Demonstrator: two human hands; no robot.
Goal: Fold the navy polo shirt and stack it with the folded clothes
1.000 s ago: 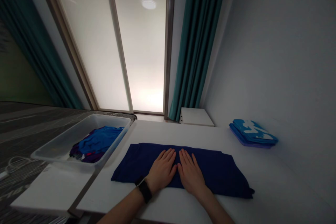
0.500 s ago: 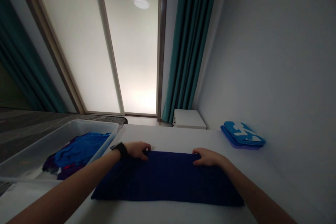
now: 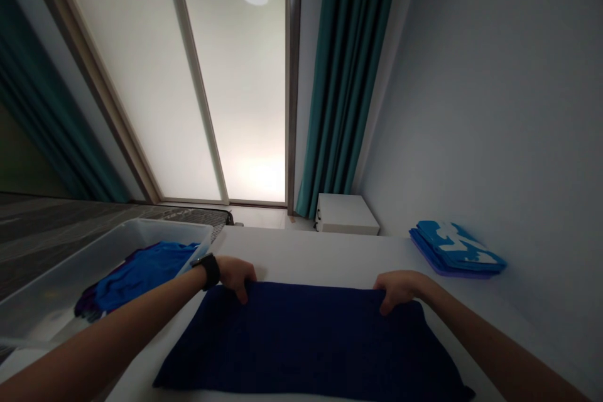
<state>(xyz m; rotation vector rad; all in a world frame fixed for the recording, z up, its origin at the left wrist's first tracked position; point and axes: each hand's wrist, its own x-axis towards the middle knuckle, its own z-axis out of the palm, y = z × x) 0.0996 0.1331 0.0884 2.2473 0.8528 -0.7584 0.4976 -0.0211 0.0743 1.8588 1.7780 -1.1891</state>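
A dark blue folded cloth (image 3: 306,339), perhaps a garment, lies spread wide before me on the white table (image 3: 301,251). My left hand (image 3: 237,275), with a black watch on its wrist, pinches the far edge near the left end. Toward the right end, my right hand (image 3: 398,289) grips that same edge, thumb on top of the fabric. Both hands are closed on the cloth. Its near edge runs close to the bottom of the view, and my forearms flank it.
To the left stands a clear plastic bin (image 3: 174,226) holding blue and dark purple clothes (image 3: 146,270). A stack of folded blue clothes (image 3: 456,248) with a white print lies at the right, by the wall. Behind the table's far edge is a white cabinet (image 3: 346,213).
My hands have moved farther apart along the cloth's far edge. The cloth now sits nearer to me and lower in view. The camera view has shifted slightly.
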